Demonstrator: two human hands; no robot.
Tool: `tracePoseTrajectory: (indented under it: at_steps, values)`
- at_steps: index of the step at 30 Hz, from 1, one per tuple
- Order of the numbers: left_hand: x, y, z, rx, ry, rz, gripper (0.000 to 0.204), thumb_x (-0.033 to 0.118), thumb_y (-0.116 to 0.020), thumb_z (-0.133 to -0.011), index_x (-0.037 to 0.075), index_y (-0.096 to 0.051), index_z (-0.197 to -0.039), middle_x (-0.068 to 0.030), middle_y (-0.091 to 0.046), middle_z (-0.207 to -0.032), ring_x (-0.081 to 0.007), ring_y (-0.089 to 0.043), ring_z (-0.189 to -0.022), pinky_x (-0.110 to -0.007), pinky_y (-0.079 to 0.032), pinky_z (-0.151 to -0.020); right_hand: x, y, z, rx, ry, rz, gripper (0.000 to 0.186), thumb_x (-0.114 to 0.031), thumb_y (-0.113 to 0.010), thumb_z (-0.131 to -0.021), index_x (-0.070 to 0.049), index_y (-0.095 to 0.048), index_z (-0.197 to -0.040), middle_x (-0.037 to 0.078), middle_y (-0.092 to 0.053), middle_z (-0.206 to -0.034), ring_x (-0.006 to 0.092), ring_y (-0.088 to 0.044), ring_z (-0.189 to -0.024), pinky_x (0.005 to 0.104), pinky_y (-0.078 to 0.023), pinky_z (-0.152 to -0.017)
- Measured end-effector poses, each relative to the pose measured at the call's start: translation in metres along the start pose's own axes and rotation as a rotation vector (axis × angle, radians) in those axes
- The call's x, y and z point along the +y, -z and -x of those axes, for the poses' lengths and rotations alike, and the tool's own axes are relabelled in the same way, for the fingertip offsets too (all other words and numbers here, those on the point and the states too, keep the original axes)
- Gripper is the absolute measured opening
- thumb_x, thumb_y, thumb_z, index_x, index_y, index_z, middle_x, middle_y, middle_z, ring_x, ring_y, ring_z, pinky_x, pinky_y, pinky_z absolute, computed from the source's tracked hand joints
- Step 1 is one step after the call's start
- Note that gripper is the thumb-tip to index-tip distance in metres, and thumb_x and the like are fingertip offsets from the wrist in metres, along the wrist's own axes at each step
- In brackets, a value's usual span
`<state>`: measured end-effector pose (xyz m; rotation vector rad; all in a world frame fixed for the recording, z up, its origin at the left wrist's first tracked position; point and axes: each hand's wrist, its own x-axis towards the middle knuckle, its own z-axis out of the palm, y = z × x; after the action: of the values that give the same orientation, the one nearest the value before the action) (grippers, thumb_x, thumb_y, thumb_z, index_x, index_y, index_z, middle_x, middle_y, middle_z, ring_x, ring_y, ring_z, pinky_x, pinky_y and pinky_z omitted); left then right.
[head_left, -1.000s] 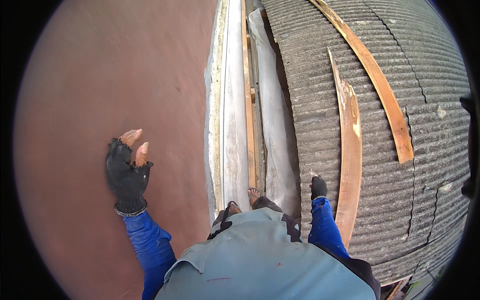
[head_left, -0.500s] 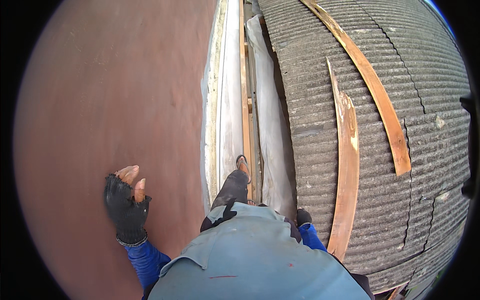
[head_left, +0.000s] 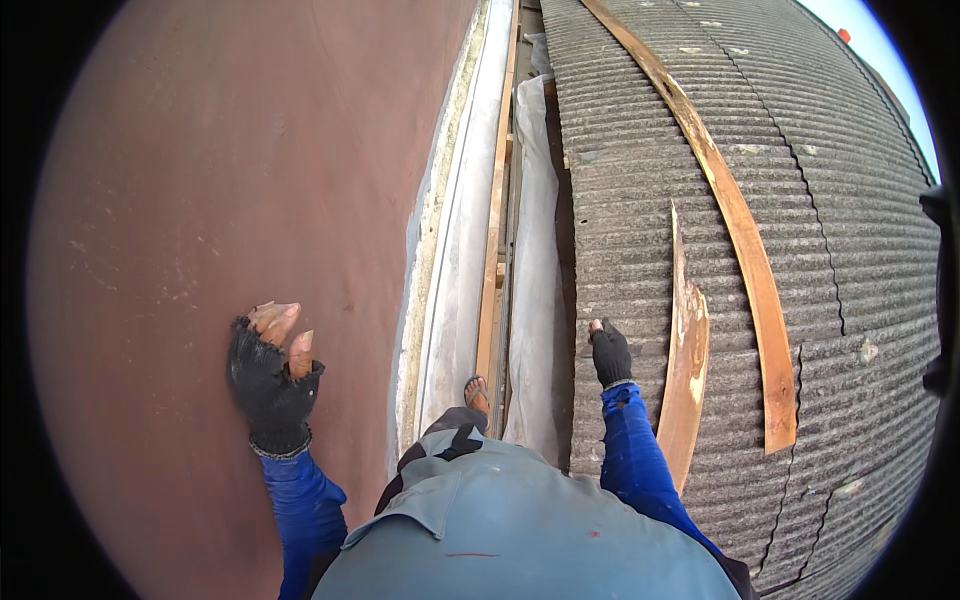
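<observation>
- Smooth reddish-brown surface (head_left: pixel 250 180) fills the whole left side, as I see it.
- Grey corrugated roofing (head_left: pixel 870 380) covers the right, reaching far back to a sliver of sky.
- Grey-blue shirt (head_left: pixel 530 540) of the person, at the near edge, between those two.
- Long orange-brown plank (head_left: pixel 738 220) lies on the roofing, running from far left to nearer right.
- Pale plastic sheeting (head_left: pixel 533 230) hangs along the roofing's left edge.
- Shorter splintered board (head_left: pixel 688 365) rests left of the plank's near end, its pointed tip facing far.
- Left hand (head_left: pixel 275 375), in a black fingerless glove, is before the reddish-brown surface; fingers loosely bent, thumb apart, the gap bare.
- Right hand (head_left: pixel 610 355), gloved alike, is just left of the splintered board; fingers look curled, but I can't tell whether they grip anything.
- Sandalled foot (head_left: pixel 478 394), near middle.
</observation>
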<state>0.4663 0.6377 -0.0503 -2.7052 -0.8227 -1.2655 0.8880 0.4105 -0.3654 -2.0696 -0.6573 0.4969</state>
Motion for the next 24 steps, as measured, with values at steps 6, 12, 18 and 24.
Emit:
tracePoseTrajectory:
  at_steps: [6, 12, 18, 24]
  values:
    - [-0.009, -0.004, 0.000, -0.096, 0.030, -0.080, 0.027, 0.006, -0.064, -0.081, 0.007, -0.059, -0.107, -0.0099, -0.064, -0.096, -0.0290, -0.065, -0.090, -0.050, -0.049, -0.089, 0.060, 0.008, -0.007, -0.079, -0.246, 0.234, 0.040, -0.034, -0.049, -0.096, 0.002, -0.065, -0.099, 0.024, -0.068, -0.096, 0.0384, -0.064, -0.091, 0.0431, -0.048, -0.078]
    - [-0.011, -0.003, 0.005, -0.120, 0.100, -0.057, 0.029, 0.005, -0.062, -0.081, 0.009, -0.057, -0.110, -0.0097, -0.064, -0.098, -0.0278, -0.064, -0.091, -0.051, -0.049, -0.090, 0.146, 0.006, 0.056, -0.664, 0.079, 0.914, 0.016, -0.019, -0.054, -0.086, -0.008, -0.065, -0.081, 0.022, -0.068, -0.088, 0.0382, -0.066, -0.089, 0.0477, -0.053, -0.078]
    - [-0.005, -0.010, 0.000, -0.095, 0.175, -0.041, 0.024, 0.020, -0.050, -0.096, 0.009, -0.052, -0.117, -0.0098, -0.061, -0.102, -0.0275, -0.060, -0.090, -0.053, -0.046, -0.090, 0.103, -0.015, 0.001, -0.712, 0.204, 0.865, 0.025, -0.019, -0.047, -0.093, -0.006, -0.068, -0.091, 0.023, -0.068, -0.092, 0.0381, -0.066, -0.092, 0.0461, -0.053, -0.081]
    - [-0.024, -0.082, -0.080, -0.104, 0.133, 0.043, 0.026, 0.026, -0.055, -0.094, 0.008, -0.056, -0.113, -0.0105, -0.063, -0.098, -0.0282, -0.061, -0.088, -0.048, -0.047, -0.084, 0.005, -0.057, -0.154, -0.375, -0.261, 0.303, 0.040, -0.037, -0.053, -0.092, 0.001, -0.063, -0.086, 0.016, -0.063, -0.075, 0.0267, -0.058, -0.072, 0.0410, -0.044, -0.067]
